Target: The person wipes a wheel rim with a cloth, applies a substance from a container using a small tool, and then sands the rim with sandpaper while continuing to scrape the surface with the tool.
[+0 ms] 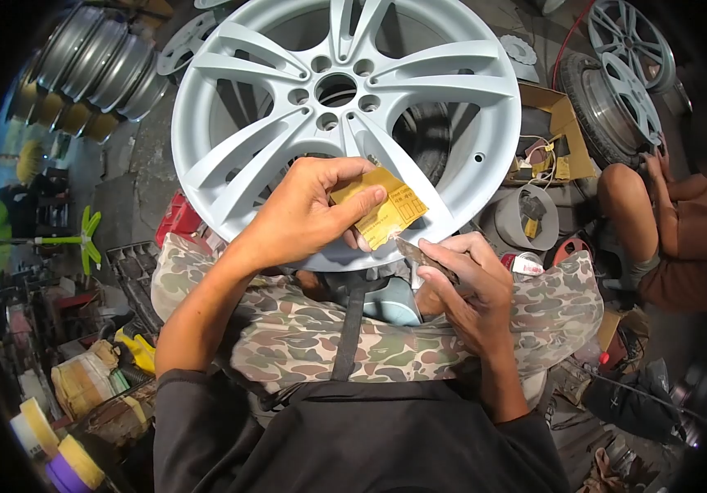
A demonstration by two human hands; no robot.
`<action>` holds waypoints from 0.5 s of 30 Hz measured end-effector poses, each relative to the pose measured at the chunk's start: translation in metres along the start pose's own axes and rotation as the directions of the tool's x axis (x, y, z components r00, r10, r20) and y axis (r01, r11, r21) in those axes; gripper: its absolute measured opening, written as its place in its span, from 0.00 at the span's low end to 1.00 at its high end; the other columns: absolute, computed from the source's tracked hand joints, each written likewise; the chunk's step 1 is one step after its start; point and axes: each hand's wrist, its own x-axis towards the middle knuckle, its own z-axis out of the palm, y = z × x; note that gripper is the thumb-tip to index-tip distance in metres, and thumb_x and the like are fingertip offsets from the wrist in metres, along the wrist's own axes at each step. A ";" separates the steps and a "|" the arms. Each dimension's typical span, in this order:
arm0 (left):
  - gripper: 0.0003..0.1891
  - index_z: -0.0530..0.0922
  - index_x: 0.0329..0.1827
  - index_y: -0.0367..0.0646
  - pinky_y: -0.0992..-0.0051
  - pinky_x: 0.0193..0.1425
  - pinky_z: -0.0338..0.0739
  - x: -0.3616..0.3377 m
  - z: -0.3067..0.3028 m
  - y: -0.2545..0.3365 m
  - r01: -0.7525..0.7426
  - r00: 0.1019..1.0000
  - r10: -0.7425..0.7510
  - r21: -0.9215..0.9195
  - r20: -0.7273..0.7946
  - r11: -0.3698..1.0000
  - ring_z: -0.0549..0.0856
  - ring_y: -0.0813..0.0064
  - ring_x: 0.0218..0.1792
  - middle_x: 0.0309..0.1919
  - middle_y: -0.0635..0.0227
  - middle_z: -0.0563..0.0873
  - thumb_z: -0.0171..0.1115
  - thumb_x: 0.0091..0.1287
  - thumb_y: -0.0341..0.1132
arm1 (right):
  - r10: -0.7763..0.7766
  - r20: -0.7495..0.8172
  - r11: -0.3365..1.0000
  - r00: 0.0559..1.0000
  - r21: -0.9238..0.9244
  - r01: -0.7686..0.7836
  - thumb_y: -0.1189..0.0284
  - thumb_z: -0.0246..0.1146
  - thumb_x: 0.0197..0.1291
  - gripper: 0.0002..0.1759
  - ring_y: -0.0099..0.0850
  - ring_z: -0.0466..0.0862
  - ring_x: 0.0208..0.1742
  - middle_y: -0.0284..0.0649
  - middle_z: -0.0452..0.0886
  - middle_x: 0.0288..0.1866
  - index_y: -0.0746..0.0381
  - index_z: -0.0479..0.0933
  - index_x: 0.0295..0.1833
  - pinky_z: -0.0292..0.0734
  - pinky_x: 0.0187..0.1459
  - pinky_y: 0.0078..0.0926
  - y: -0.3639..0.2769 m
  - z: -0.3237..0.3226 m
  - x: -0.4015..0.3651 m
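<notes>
My left hand (304, 209) is closed on a yellow piece of sandpaper (394, 212), its printed backing facing up and the thumb lying across it. Close by on the right, my right hand (475, 287) pinches a dark, flat, pointed piece (426, 258) whose exact kind I cannot make out. Its tip is at the lower torn edge of the sandpaper. Behind both hands stands a large pale grey alloy wheel (243, 152), tilted towards me, with paired spokes and several bolt holes round its centre bore.
Camouflage cloth (419, 345) covers my lap. To the right are a grey bucket (526, 218), a cardboard box (571, 131), a tyre (579, 90) and another person (670, 205). Stacked rims (99, 62) stand at the upper left, with polishing pads (78, 464) at the lower left.
</notes>
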 end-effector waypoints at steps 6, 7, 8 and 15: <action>0.09 0.85 0.49 0.30 0.80 0.42 0.80 -0.003 0.006 0.006 -0.087 0.996 0.088 0.068 -0.013 0.994 0.83 0.87 0.39 0.36 0.70 0.89 0.65 0.75 0.30 | 0.130 0.066 0.987 0.989 0.081 -0.135 0.81 0.75 0.58 0.17 0.29 0.84 0.38 0.41 0.85 0.41 0.65 0.87 0.54 0.78 0.39 0.24 -0.003 0.004 -0.003; 0.09 0.84 0.49 0.30 0.80 0.41 0.80 -0.003 0.006 0.006 -0.078 0.996 0.080 0.062 -0.029 0.995 0.83 0.87 0.38 0.36 0.70 0.89 0.65 0.76 0.30 | 0.169 0.097 0.976 0.981 0.124 -0.181 0.81 0.74 0.59 0.17 0.29 0.84 0.38 0.41 0.85 0.41 0.64 0.87 0.54 0.78 0.39 0.23 -0.004 0.001 -0.005; 0.10 0.84 0.50 0.29 0.81 0.38 0.81 -0.002 0.006 0.006 -0.046 0.997 0.048 0.037 -0.055 0.998 0.84 0.86 0.36 0.36 0.69 0.88 0.65 0.76 0.31 | 0.175 0.081 0.977 0.981 0.113 -0.183 0.81 0.74 0.59 0.17 0.29 0.84 0.38 0.41 0.85 0.41 0.64 0.87 0.54 0.78 0.39 0.23 -0.002 -0.002 -0.007; 0.12 0.83 0.50 0.29 0.83 0.28 0.82 0.000 -0.007 0.005 -0.118 0.976 0.126 0.057 -0.176 0.991 0.85 0.85 0.30 0.33 0.69 0.87 0.63 0.79 0.33 | 0.222 -0.236 0.961 0.946 -0.109 -0.253 0.79 0.72 0.62 0.15 0.28 0.85 0.44 0.42 0.84 0.43 0.66 0.87 0.54 0.79 0.45 0.23 0.038 -0.053 -0.022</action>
